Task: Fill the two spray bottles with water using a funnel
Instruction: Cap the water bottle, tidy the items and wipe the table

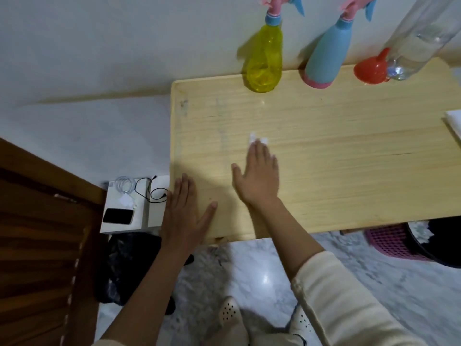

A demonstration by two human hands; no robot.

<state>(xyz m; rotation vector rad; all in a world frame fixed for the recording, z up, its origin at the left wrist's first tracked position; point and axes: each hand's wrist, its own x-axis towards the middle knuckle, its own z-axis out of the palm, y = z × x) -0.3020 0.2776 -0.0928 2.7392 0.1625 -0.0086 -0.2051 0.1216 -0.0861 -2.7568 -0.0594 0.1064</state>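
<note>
Along the far edge of the pale wooden table [349,171], against the white wall, the containers stand in a row. First comes the yellow spray bottle [263,63], translucent, with a blue collar and pink trigger head still screwed on; whether it holds any water cannot be told. Just right of it stands the blue spray bottle [326,56], opaque with a pink base, capped the same way, contents hidden. Next is the red funnel [370,69], mouth down and spout up, touching a tall clear plastic bottle [421,38] whose fill level is hard to read. Both hands lie flat at the table's near side, well apart from the bottles. The left hand [184,216] rests on the near left corner, fingers straight and together, thumb splayed. The right hand [258,176] reaches further in, fingers straight and close, thumb out, fingertips on a small white scrap [253,137]. The tabletop between hands and bottles shows long straight grain and faint scuffs. Left of the table, a low white stand [149,211] carries a black phone [117,216] and coiled cables [139,188], beside a dark louvred wooden door [37,245]. Below are a marbled floor [361,265], a pink mesh basket [391,243], and white perforated shoes [229,313].
</note>
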